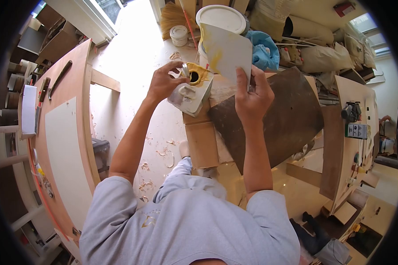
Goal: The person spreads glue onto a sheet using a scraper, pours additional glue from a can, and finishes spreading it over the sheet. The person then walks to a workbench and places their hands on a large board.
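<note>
In my right hand (254, 95) is a thin white sheet (232, 53) with yellow smears along its left side, gripped at its lower edge between thumb and fingers. My left hand (164, 81) is at the mouth of a whitish plastic canister (191, 105), whose round dark opening is ringed with yellow residue. Its fingers pinch a pale, round-edged piece (185, 70) that looks like a cap, tilted up beside the opening. The canister stands at the corner of a cardboard-covered surface. A large dark brown board (274, 117) lies under and right of my right hand.
Behind the sheet stand a lidded white bucket (221, 18), a small white tub (178, 35) and a blue bag (263, 48). A wooden workbench (62, 132) with knives is at left, another bench (351, 145) at right. Shavings (146, 181) litter the floor.
</note>
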{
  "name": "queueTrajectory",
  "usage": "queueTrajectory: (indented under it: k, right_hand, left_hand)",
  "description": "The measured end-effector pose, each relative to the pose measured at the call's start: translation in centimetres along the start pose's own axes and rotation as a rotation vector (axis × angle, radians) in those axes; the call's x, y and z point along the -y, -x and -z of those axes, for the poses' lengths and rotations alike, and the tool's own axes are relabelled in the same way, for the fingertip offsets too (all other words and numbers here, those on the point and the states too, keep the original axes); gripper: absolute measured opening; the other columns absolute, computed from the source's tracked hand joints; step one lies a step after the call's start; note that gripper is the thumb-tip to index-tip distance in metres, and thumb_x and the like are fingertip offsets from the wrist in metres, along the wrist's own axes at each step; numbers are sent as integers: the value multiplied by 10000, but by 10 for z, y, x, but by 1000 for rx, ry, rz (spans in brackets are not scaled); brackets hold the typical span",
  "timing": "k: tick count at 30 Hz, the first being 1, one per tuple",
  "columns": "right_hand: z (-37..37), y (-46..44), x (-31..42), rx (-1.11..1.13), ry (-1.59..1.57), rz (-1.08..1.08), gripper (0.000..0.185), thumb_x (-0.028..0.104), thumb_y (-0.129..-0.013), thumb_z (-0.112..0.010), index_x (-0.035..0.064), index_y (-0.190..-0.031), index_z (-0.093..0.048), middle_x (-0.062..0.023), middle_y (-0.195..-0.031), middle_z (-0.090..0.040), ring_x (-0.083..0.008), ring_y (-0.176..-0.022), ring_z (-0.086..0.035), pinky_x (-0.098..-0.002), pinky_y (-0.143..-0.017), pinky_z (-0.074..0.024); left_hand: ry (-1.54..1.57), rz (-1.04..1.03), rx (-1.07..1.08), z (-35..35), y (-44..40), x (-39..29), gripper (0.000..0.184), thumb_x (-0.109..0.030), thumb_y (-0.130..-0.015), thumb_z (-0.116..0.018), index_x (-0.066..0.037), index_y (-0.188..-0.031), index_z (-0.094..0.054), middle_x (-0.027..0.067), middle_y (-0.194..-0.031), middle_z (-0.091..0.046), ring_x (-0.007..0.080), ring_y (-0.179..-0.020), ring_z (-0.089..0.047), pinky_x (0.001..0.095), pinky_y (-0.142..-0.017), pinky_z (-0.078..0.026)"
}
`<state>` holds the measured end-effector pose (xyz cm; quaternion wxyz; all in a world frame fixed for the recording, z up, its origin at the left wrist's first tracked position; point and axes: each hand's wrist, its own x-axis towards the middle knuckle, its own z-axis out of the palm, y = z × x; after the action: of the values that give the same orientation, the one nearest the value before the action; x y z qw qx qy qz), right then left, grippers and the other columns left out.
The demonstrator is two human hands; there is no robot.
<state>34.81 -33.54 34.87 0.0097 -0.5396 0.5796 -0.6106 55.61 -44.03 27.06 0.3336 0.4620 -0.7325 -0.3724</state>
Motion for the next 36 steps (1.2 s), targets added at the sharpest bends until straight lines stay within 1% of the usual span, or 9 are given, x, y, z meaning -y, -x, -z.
queueTrajectory:
  k: [4, 8, 12, 19, 23, 26, 29, 33, 36]
  right_hand:
    - [0, 6, -3, 29, 66, -95, 129, 93, -826, -632, 20, -932, -622, -103, -746, -635, -179, -594, -599, -279, -575, -473]
    - [1, 13, -15, -8, 69, -143, 131, 97, -827, -627, 17, -931, -621, -103, -737, -634, -168, -580, -587, -277, -565, -467]
    - [5, 18, -20, -31, 29, -223, 138, 99, -822, -634, 7, -924, -620, -89, -724, -637, -133, -577, -572, -267, -561, -460]
    - [3, 27, -29, -66, -122, -310, 153, 107, -828, -638, -12, -922, -617, -51, -722, -637, -68, -610, -548, -239, -575, -449]
    - [9, 28, -26, -64, -168, -367, 157, 111, -841, -636, -21, -924, -614, -31, -736, -634, -49, -639, -539, -223, -590, -445]
    - [13, 29, -27, -52, -161, -390, 159, 104, -849, -630, -29, -932, -609, -25, -760, -631, -46, -666, -541, -215, -607, -445]
    - [16, 32, -27, -68, -239, -426, 160, 101, -856, -625, -38, -934, -601, -23, -790, -628, -46, -692, -543, -208, -623, -441]
    - [25, 36, -33, -79, -307, -479, 146, 97, -867, -617, -38, -915, -587, -20, -815, -622, -48, -709, -544, -198, -639, -436]
    - [38, 41, -42, -104, -367, -522, 141, 88, -873, -616, -31, -933, -569, -31, -861, -626, -49, -752, -559, -187, -687, -439]
  left_hand:
    - [-146, -41, 38, 1, -10, -9, 535, -239, -670, -806, -28, -1121, -612, 73, -996, -649, 140, -851, -590, 284, -729, -502]
    - [2, 5, 37, 2, -21, -20, 478, -251, -670, -800, -14, -1053, -640, 80, -959, -655, 144, -836, -612, 275, -764, -497]
    - [241, 80, 63, 14, -23, -34, 587, -284, -708, -787, 53, -1136, -566, 106, -977, -645, 135, -858, -611, 264, -768, -502]
    - [-32, 31, 88, 11, -22, -28, 547, -278, -675, -801, 2, -1106, -613, 86, -981, -651, 146, -880, -596, 282, -788, -491]
    - [48, 30, 88, 10, -24, -26, 550, -285, -683, -793, 6, -1111, -608, 103, -991, -655, 172, -888, -602, 298, -798, -493]
    - [93, 135, 99, 7, -24, -26, 539, -287, -685, -790, 1, -1104, -611, 106, -985, -655, 172, -874, -603, 301, -797, -493]
    - [-186, -43, 83, -4, -18, -15, 538, -296, -684, -789, -3, -1100, -613, 103, -967, -652, 158, -859, -601, 289, -777, -494]
    - [-19, -75, -168, -1, -22, -25, 500, -224, -692, -790, -1, -1100, -607, 86, -941, -647, 136, -844, -592, 262, -733, -496]
    - [296, -71, -313, 20, -31, -57, 474, -211, -710, -791, 25, -1077, -606, 77, -929, -646, 117, -813, -608, 228, -717, -510]
